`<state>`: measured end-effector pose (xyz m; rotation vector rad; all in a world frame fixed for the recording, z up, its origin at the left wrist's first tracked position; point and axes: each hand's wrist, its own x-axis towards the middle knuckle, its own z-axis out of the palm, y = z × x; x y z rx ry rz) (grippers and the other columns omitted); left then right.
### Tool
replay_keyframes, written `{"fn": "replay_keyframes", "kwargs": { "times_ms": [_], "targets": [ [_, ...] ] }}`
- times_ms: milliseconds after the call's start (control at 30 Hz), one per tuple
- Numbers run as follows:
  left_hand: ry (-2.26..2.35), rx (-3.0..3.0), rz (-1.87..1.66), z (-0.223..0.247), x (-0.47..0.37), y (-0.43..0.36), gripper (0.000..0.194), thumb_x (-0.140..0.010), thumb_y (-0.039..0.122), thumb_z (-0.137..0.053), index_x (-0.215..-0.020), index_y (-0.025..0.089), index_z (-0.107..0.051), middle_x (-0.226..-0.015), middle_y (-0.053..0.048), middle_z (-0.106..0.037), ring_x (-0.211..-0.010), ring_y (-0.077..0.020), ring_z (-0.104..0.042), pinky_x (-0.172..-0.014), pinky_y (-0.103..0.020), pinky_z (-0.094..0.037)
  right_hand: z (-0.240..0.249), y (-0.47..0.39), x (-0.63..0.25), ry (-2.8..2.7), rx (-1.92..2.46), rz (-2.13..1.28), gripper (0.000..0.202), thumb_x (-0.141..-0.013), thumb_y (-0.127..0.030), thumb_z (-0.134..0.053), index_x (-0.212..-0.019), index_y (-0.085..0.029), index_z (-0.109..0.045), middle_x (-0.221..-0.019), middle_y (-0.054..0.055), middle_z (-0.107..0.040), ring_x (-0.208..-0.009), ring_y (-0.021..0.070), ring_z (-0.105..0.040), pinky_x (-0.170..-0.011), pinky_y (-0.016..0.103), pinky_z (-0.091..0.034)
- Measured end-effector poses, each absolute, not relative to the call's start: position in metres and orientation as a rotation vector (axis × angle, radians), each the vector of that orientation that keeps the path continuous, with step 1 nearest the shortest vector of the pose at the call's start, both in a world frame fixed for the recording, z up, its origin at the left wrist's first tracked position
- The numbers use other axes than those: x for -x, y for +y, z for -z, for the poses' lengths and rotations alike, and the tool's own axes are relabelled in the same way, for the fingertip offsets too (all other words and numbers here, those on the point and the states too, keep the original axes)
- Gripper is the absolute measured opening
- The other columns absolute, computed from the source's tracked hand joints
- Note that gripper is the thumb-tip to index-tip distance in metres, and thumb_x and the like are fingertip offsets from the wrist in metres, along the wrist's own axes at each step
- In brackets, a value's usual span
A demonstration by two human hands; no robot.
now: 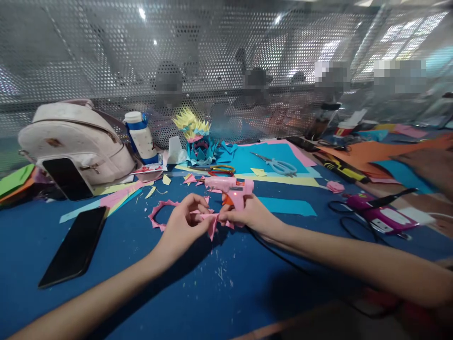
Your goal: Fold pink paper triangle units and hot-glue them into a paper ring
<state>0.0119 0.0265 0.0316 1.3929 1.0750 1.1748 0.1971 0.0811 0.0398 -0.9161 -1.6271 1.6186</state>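
Note:
Near the middle of the blue table, my left hand [182, 226] is closed on a folded pink paper piece [213, 225] with pointed tips. My right hand [249, 215] is wrapped round a pink glue gun [231, 186], whose nozzle points left above the paper and whose small light glows. The right fingertips also touch the pink paper's right side. A ring of pink pointed paper [155, 215] lies just left of my left hand. Behind the hands stands a blue and yellow folded-paper piece [201, 148].
Two phones [76, 248] and a white backpack [76, 141] are at left, beside a bottle [140, 141]. Scissors [279, 166] rest on blue paper behind. At right are a purple power strip [380, 215], cables, a yellow-black cutter [345, 170] and another person's hand [433, 165].

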Motion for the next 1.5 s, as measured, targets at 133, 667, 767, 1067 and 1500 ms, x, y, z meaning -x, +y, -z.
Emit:
{"fn": "replay_keyframes", "kwargs": {
  "times_ms": [133,667,767,1067,1500],
  "targets": [
    [1.107,-1.403,-1.182,-0.029,-0.012,0.024,0.023,-0.083,0.022,-0.068,-0.092,0.019,-0.047,-0.079,0.004,-0.054,-0.059,-0.0054,-0.052,-0.055,-0.018,-0.041,-0.034,0.085,-0.193,-1.633,0.883,-1.583,0.039,-0.06,-0.032,-0.087,-0.079,-0.016,-0.057,-0.069,0.001,-0.069,-0.053,0.0095,-0.054,-0.044,0.02,-0.039],
    [0.751,-0.966,-1.008,-0.015,-0.018,0.02,0.044,-0.087,0.055,-0.065,-0.086,0.01,-0.065,-0.062,-0.003,-0.062,-0.047,-0.0092,-0.055,-0.054,-0.022,-0.044,-0.021,0.08,-0.191,-1.53,0.797,-1.581,0.034,-0.07,-0.037,-0.084,-0.079,-0.016,-0.059,-0.065,-0.003,-0.059,-0.05,0.007,-0.045,-0.045,0.02,-0.032],
    [0.803,-1.048,-0.984,-0.014,-0.017,0.021,0.048,-0.092,0.053,-0.059,-0.072,0.01,-0.067,-0.04,0.005,-0.042,-0.038,-0.0049,-0.035,-0.047,-0.019,-0.032,-0.02,0.077,-0.192,-1.55,0.778,-1.542,0.033,-0.07,-0.035,-0.084,-0.08,-0.016,-0.059,-0.067,-0.002,-0.062,-0.052,0.0077,-0.047,-0.047,0.02,-0.035],
    [0.972,-1.075,-1.064,-0.013,-0.008,0.024,0.048,-0.088,0.052,-0.064,-0.06,0.015,-0.051,-0.045,0.009,-0.033,-0.042,-0.0049,-0.02,-0.044,-0.02,-0.016,-0.021,0.088,-0.2,-1.653,0.783,-1.447,0.039,-0.091,-0.049,-0.06,-0.072,-0.015,-0.063,-0.064,0.002,-0.063,-0.053,0.0101,-0.056,-0.051,0.023,-0.045],
    [1.105,-1.035,-1.075,-0.002,-0.007,0.018,0.053,-0.089,0.062,-0.057,-0.062,0.016,-0.052,-0.037,0.008,-0.036,-0.036,-0.0052,-0.028,-0.044,-0.02,-0.028,-0.001,0.093,-0.24,-1.875,0.854,-1.41,0.034,-0.077,-0.047,-0.075,-0.078,-0.019,-0.057,-0.062,-0.003,-0.051,-0.05,0.0096,-0.044,-0.045,0.023,-0.039]
  ]
}}
